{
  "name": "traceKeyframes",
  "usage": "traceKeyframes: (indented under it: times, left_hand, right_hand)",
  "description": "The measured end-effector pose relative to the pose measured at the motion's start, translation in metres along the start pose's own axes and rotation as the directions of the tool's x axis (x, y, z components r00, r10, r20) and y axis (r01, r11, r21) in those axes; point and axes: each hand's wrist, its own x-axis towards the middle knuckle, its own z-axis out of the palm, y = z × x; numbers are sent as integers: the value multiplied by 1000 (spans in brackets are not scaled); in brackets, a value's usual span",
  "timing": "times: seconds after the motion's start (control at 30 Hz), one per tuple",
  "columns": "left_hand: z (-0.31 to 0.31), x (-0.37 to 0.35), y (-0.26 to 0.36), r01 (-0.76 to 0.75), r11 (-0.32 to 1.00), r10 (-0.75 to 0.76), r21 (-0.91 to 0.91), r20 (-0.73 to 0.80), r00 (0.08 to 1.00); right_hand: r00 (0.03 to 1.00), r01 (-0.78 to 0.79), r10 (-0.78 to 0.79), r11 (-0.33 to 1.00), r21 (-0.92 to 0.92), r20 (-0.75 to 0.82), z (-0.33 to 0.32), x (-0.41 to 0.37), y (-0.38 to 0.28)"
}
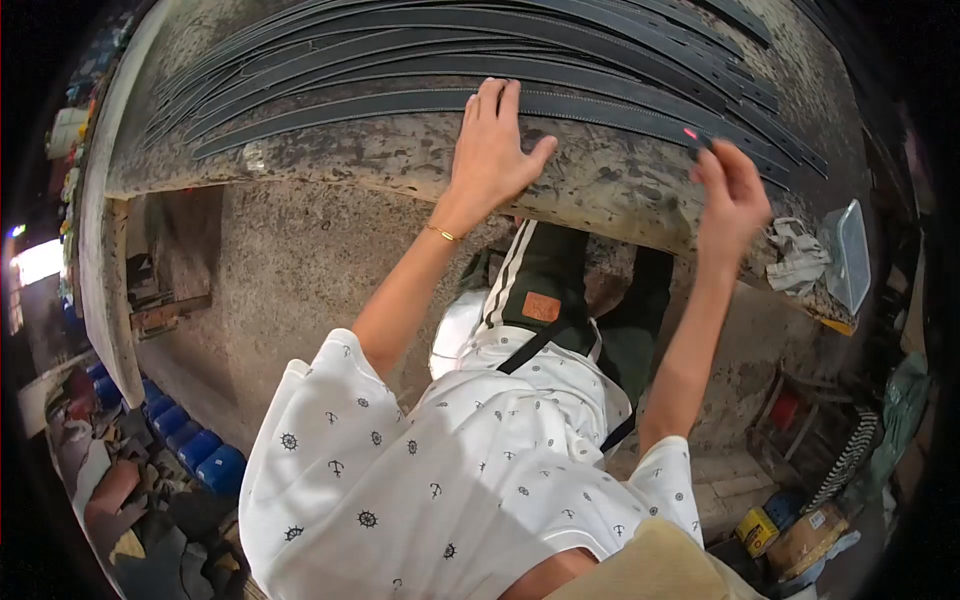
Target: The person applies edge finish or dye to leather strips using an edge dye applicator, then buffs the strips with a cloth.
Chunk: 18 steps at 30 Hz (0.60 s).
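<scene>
Several dark leather belt straps with pale edge stitching lie side by side across the worktable. My left hand rests its fingertips on the front belt strap, fingers stretched and thumb spread out to the right. Over the right end of that strap, my right hand is closed in a pinch on a small dark thing with a bright red tip. I cannot tell what kind of thing it is. Small holes show near the straps' right ends.
A crumpled pale cloth and a clear plastic box sit at the table's right corner. Blue containers and leather scraps lie on the floor at left. A yellow tin stands at lower right.
</scene>
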Motion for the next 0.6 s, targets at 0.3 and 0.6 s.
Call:
traceKeyframes:
  times: [0.3, 0.6]
  left_hand:
    - [-18, 8, -19, 56, 976, -71, -209, -65, 995]
    - [-2, 25, -23, 32, 990, -46, -138, -100, 994]
  right_hand:
    - [949, -152, 62, 949, 275, 310, 116, 34, 36]
    - [947, -189, 122, 960, 209, 296, 150, 33, 44]
